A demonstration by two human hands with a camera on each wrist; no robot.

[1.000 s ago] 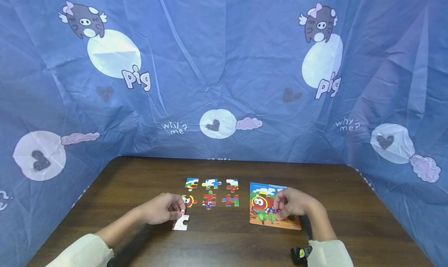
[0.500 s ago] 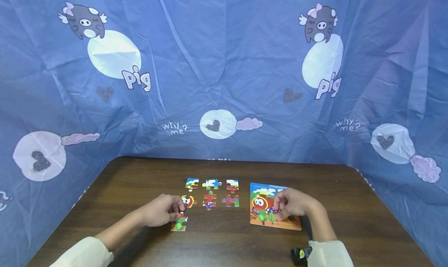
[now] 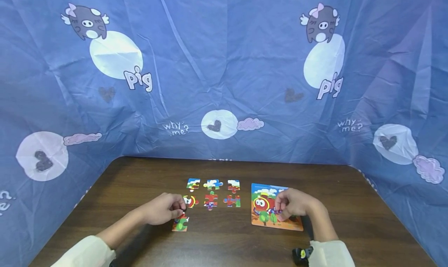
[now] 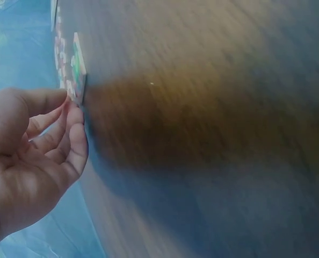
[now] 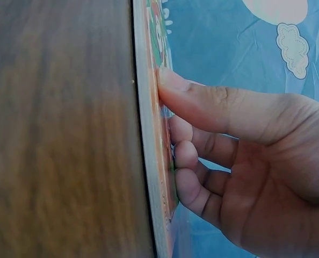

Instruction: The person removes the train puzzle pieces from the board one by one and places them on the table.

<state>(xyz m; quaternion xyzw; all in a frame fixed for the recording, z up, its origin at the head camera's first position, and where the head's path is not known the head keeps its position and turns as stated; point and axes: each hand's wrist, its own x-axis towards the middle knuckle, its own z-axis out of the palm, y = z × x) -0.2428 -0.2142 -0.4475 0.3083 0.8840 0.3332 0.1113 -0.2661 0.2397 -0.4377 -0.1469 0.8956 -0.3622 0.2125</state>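
My left hand (image 3: 162,209) pinches the edge of a jigsaw puzzle piece (image 3: 181,223) with green and orange print, low over the table or on it. In the left wrist view the same puzzle piece (image 4: 79,67) stands out past the thumb and fingertips. My right hand (image 3: 295,202) is over the right part of a square jigsaw board (image 3: 260,212) printed with a red cartoon train. In the right wrist view the thumb (image 5: 173,83) and bent fingertips touch the jigsaw board (image 5: 151,134); whether they pinch a piece there is hidden.
Several loose puzzle pieces lie in two rows, among them a sky piece (image 3: 212,184), a red piece (image 3: 210,200) and an eye piece (image 3: 189,201) by the left fingers. The brown wooden table (image 3: 224,243) ends at a blue printed curtain (image 3: 224,84).
The piece in my left hand, showing white a second ago, has settled so its green and orange print shows. My right hand has stayed on the board.
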